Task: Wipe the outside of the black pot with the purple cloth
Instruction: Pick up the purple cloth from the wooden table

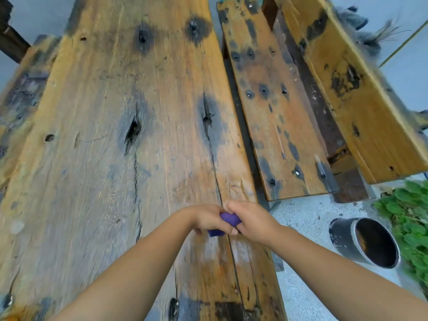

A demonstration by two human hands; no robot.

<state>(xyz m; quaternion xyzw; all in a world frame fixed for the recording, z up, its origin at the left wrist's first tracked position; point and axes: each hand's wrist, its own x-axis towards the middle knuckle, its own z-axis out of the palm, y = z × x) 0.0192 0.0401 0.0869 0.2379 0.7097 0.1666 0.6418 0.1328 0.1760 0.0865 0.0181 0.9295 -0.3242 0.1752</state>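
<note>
purple cloth (228,222) bunched small, pinched between left hand (208,220) and right hand (251,222), both grips curled round it above the weathered wooden surface (129,135). black pot (366,242) lies tipped on the pale ground at right, rusty-brown inside, near green leaves (410,205).

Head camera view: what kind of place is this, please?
Probably an outdoor yard or garden: a weathered plank table with a wooden bench stands on gravelly concrete ground, and green plants grow beside the black pot.
</note>
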